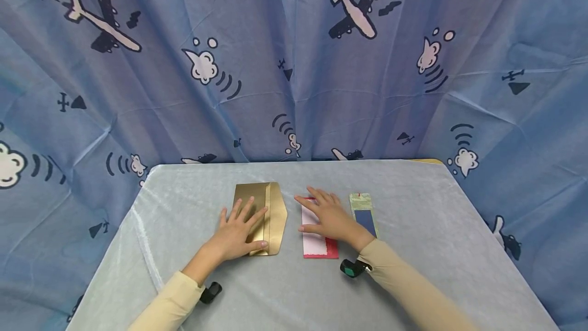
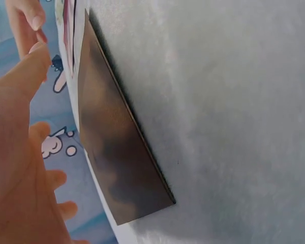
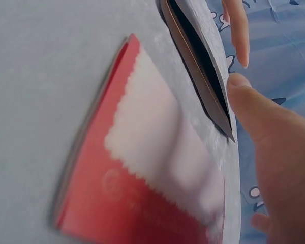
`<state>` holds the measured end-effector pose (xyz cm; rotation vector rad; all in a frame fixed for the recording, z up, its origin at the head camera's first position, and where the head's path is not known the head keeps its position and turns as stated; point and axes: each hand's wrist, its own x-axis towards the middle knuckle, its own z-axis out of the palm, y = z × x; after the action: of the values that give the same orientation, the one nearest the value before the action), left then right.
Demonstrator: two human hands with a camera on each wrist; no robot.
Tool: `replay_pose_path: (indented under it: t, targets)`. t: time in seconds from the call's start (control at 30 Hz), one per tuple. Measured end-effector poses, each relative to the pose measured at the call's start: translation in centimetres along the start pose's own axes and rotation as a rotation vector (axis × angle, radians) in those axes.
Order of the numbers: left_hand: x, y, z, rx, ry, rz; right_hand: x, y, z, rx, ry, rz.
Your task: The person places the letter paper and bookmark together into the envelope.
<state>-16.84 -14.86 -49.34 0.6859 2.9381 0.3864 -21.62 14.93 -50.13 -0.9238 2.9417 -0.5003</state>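
Observation:
A gold envelope [image 1: 275,218] lies on the table with its pointed flap spread out to the right. Over it is my left hand [image 1: 236,234], fingers spread; the left wrist view shows a gap between that hand and the envelope [image 2: 117,147]. To the right lies a red and pink folded card or packet [image 1: 314,241], its scalloped edge visible in the right wrist view [image 3: 152,132]. My right hand [image 1: 332,216] is above it with fingers spread, holding nothing. A green and dark blue flat piece [image 1: 364,216] lies beside it, partly hidden by the right wrist.
A pale grey cloth covers the table [image 1: 184,208]. Behind it hangs a blue curtain [image 1: 294,65] printed with airplanes and clouds. A small black device [image 1: 211,292] is on the left wrist, and another [image 1: 353,268] is on the right.

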Motion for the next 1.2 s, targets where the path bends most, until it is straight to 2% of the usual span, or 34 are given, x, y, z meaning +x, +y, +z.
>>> replay_pose_path:
  t: [0.3,0.6,0.9,1.2]
  targets:
    - [0.7,0.0,0.9,0.009,-0.036,-0.024,2.1,-1.1,0.5,0.006,0.002,-0.034]
    - [0.9,-0.2,2.0,0.006,-0.029,-0.027,3.8,-1.9,1.1,0.004,-0.058,-0.023]
    - [0.8,0.2,2.1,0.013,-0.068,-0.058,5.4,-2.7,1.6,-0.023,-0.093,-0.018]
    - [0.8,0.3,2.4,-0.003,-0.049,-0.052,6.4,-3.0,2.4,-0.052,-0.109,-0.024]
